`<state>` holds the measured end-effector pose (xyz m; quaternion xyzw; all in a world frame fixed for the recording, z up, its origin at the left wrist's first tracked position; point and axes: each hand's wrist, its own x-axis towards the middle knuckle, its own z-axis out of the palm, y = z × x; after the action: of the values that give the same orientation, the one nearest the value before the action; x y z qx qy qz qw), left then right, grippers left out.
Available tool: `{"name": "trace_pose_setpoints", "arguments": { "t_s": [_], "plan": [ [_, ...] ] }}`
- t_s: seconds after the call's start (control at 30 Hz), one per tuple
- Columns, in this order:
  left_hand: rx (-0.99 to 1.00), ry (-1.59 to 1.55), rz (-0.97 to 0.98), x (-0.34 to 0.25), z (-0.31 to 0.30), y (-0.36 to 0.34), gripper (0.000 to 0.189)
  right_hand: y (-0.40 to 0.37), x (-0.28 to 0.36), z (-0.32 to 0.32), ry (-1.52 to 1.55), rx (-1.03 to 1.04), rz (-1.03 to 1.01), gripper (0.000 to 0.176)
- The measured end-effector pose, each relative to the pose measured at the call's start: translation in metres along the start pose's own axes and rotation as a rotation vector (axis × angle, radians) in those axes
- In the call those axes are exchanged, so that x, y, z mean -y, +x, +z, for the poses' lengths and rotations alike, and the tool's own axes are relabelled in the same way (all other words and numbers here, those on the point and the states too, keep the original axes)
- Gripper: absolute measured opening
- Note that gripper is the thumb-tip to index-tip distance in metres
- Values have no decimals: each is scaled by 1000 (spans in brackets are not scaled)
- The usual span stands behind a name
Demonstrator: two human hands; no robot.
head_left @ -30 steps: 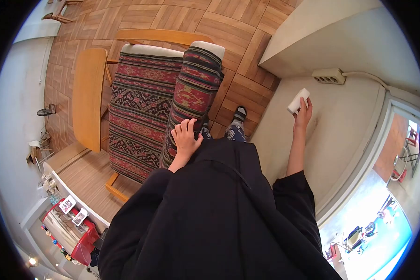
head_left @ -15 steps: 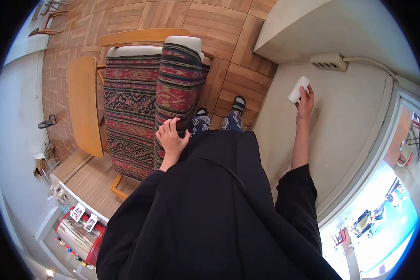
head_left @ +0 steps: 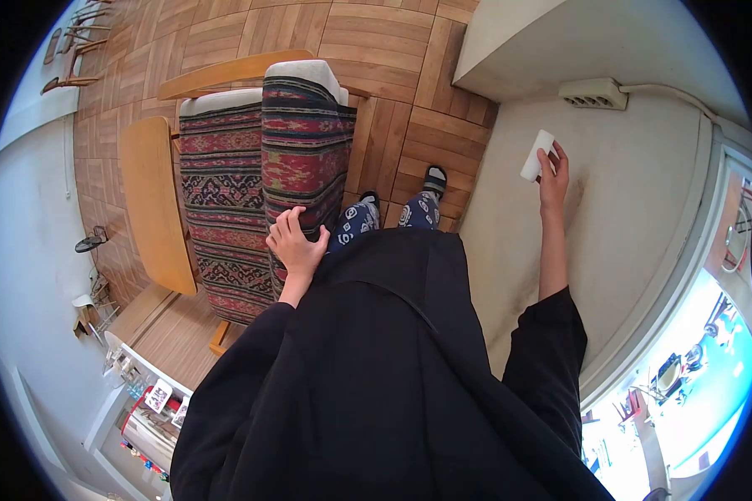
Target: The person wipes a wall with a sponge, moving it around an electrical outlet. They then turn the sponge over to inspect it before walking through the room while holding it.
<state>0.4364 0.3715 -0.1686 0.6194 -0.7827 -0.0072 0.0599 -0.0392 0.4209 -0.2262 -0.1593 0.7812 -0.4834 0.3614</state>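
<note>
My right hand is closed around a white block, slim and rectangular, perhaps a sponge. It holds the block against or just in front of the pale wall, which has brownish smudges near my wrist; contact is hard to judge. My left hand rests on the top of a sofa backrest covered in red and black woven cloth. Its fingers are spread and slightly bent, with nothing held in them. The patterned seat lies beyond that backrest.
A power strip with a cable is fixed to the wall above the white block. Wooden armrests border the sofa. My sandalled feet stand on parquet between sofa and wall. A bright window is at lower right.
My view has shifted slightly, and the sofa and left hand appear a little further left. The white block has tilted more upright in my right hand, which stays by the wall.
</note>
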Motion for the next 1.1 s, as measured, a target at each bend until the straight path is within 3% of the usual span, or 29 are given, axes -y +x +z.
{"name": "trace_pose_setpoints", "arguments": {
  "t_s": [1.1],
  "plan": [
    [4,16,-38,9,17,5,58,-6,-51,44,-2,6,23,63]
  ]
}}
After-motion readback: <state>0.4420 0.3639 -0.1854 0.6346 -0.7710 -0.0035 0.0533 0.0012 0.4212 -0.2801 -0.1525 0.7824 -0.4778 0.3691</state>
